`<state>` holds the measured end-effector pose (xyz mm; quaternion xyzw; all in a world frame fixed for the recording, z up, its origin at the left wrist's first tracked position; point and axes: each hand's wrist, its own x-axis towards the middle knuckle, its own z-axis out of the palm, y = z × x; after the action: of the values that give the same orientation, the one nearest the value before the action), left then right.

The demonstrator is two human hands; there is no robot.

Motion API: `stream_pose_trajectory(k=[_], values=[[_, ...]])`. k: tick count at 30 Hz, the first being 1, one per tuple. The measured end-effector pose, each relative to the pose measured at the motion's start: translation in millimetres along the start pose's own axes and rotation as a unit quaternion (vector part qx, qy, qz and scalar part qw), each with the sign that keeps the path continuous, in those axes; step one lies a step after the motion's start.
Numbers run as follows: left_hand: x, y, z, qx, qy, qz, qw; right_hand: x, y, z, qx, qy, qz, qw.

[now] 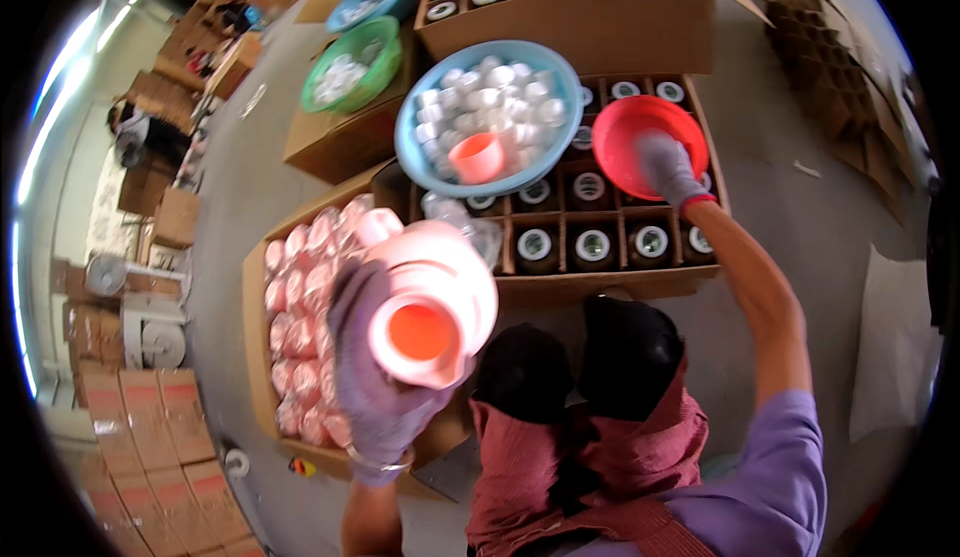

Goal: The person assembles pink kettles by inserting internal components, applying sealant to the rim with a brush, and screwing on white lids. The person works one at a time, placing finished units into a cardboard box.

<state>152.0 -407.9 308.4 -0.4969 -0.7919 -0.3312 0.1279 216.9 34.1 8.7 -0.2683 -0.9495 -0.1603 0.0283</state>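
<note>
My left hand [375,382], in a grey glove, is closed around a pink jug [465,277] with a small spout. The jug's open mouth faces up toward me and its inside looks orange. Beside it, a carton [262,357] holds rows of pink items in clear wrapping [300,297]. My right hand [665,165], also gloved, reaches into a red basin [622,127] standing on the divided carton. Motion smears its fingers, so what they hold, if anything, is hidden. A light blue basin [408,147] full of white caps [495,97] also holds a pink cup [477,157].
The divided carton [600,285] holds dark jars with white lids [592,246]. Another jar carton [560,32] stands behind. Green [385,77] and blue [385,2] basins stand at the far left. Cardboard dividers [820,77] lie right; stacked boxes [150,427] stand left.
</note>
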Motion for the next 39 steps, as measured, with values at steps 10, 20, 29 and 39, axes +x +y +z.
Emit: stream_pose_trajectory(k=[10, 20, 29, 39], values=[[-41, -3, -2, 0.171, 0.143, 0.082, 0.971, -195, -91, -355, 0.748, -0.018, -0.256, 0.612], [-68, 8, -29, 0.246, 0.176, 0.098, 0.948, -231, -151, -380, 0.656, 0.028, -0.196, 0.729], [-85, -8, -27, 0.260, 0.191, 0.086, 0.942, -227, -161, -378, 0.697, -0.062, -0.260, 0.666], [-103, -28, -26, 0.243, 0.161, 0.055, 0.955, -203, -164, -397, 0.768, -0.488, -0.170, 0.378]])
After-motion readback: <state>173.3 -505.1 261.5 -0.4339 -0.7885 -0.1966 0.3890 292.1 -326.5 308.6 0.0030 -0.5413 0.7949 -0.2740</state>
